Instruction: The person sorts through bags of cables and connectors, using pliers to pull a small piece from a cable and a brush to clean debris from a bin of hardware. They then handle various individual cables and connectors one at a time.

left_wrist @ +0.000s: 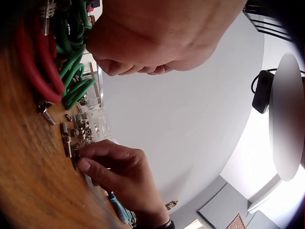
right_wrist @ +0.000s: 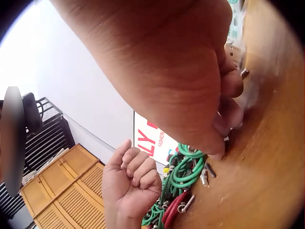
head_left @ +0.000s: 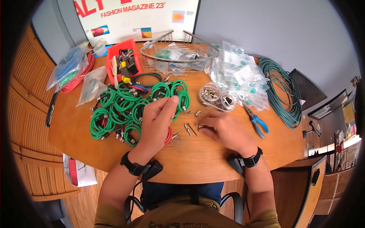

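My left hand [head_left: 156, 118] is raised over the front of the green cable coils [head_left: 99, 121], fingers curled to the palm and thumb upward; nothing shows inside it. Low over the tabletop, my right hand [head_left: 225, 128] pinches a small metal part [head_left: 200, 127] between thumb and fingertips, mostly covered by them. Just left of those fingertips lie a silver connector [head_left: 188, 129] and a thin dark pin [head_left: 193, 129]. Another short metal piece [head_left: 197, 113] sits behind them. A red cable [head_left: 168, 135] with a metal plug [head_left: 175, 135] pokes out beside my left wrist.
Behind my right hand stand round clear tubs [head_left: 210, 92] of metal fittings. Blue-handled pliers [head_left: 259, 124] lie to the right, near a dark green cable coil [head_left: 283, 91] and plastic bags [head_left: 243, 72]. A red tool bin [head_left: 133, 48] and a wire basket [head_left: 178, 67] are at the back.
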Tool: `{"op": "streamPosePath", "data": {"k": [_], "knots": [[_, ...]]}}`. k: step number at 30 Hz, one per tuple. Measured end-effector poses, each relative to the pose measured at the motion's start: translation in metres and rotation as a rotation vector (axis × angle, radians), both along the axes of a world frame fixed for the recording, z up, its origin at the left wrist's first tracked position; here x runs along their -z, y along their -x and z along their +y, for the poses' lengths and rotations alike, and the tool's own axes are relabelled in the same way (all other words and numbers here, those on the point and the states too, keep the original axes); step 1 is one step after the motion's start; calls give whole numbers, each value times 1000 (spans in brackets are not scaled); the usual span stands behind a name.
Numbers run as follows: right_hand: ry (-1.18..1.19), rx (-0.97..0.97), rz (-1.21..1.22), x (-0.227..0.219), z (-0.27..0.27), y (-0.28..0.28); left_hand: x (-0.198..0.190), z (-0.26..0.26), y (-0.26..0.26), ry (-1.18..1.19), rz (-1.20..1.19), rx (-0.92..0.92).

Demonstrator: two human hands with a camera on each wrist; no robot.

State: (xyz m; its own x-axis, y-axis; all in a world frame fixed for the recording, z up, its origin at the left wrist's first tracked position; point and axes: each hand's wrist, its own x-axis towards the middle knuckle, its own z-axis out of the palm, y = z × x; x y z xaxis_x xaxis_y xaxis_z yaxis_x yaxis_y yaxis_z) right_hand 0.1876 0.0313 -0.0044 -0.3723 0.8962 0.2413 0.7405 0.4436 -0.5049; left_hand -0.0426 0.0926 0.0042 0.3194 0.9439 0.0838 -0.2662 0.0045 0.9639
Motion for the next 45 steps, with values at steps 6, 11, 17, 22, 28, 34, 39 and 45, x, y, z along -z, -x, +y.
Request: {"op": "streamPosePath", "data": {"k": [6, 11, 17, 22, 28, 34, 39, 45], "knots": [[-191, 248, 129, -22, -6, -11, 2, 1, 1, 45, -45, 22], [-351, 618, 224, -24, 3, -38, 2, 1, 1, 43, -29, 17], [-242, 438, 198, -23, -2, -36, 1, 0, 2, 50, -27, 11], [-197, 261, -202, -30, -21, -34, 0, 0, 0, 54, -14, -1], [-157, 254, -590, -4, -16, -23, 3, 2, 1, 13, 13, 14], [-179, 218, -533, -7, -18, -19, 0, 0, -1, 26, -1, 24], [-162, 195, -448, -10, -17, -16, 1, 1, 0, 38, -5, 9], [-148, 239, -466, -6, -18, -16, 0, 1, 1, 42, -7, 11]]}}
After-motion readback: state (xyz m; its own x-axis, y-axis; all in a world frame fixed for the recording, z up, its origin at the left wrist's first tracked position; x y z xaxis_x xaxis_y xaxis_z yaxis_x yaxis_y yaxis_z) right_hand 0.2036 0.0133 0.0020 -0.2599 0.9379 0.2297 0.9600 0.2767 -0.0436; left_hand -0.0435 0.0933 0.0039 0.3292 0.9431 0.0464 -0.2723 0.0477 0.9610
